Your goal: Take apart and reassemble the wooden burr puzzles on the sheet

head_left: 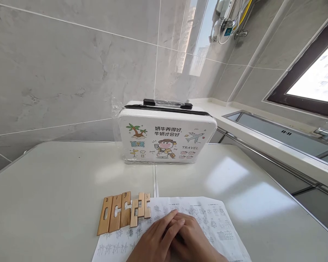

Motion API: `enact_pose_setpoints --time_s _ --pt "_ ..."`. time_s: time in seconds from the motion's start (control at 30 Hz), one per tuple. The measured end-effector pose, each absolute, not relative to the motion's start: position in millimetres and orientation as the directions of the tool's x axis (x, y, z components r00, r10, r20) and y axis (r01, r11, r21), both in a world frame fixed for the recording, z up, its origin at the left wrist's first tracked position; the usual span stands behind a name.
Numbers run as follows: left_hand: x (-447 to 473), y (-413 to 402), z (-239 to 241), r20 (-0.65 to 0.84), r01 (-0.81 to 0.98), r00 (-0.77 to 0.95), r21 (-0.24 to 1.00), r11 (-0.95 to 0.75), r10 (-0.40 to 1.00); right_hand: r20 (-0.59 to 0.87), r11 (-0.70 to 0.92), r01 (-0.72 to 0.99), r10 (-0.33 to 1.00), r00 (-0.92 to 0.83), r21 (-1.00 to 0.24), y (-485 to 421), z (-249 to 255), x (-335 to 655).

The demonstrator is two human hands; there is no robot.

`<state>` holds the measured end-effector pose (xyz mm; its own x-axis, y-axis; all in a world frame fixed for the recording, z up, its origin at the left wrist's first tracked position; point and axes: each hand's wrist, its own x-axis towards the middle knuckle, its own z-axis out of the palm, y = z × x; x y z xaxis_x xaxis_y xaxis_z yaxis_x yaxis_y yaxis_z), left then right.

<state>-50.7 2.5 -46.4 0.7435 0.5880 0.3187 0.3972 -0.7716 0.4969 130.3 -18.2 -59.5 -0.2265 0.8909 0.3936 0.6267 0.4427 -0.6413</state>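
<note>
My left hand point(155, 238) and my right hand point(191, 233) are folded together, fingers closed over one another, on a printed sheet point(214, 222). No object shows between them. Black line drawings in rows cover the white sheet. Left of my hands, overlapping the paper's edge, wooden puzzle pieces lie in a row. Three larger flat boards with cut-outs are marked 2 point(101, 222), 1 point(113, 222) and 3 point(125, 217). Beside them are three smaller notched wooden pieces point(141, 205), one bearing a 3. Both hands are apart from the wood.
A white suitcase point(142, 120) with cartoon prints and clear plastic wrap stands at the table's back, against a grey tiled wall point(71, 72). The pale table point(57, 189) has a seam down its middle. A counter with a sink point(276, 129) and a faucet point(326, 133) is on the right.
</note>
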Motion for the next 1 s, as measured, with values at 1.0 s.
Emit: enact_pose_setpoints --time_s 1.0 --pt "-49.9 3.7 -43.8 0.323 0.377 0.747 0.513 -0.771 0.581 0.36 0.424 0.605 0.904 -0.232 -0.674 -17.9 -54.9 130.7"
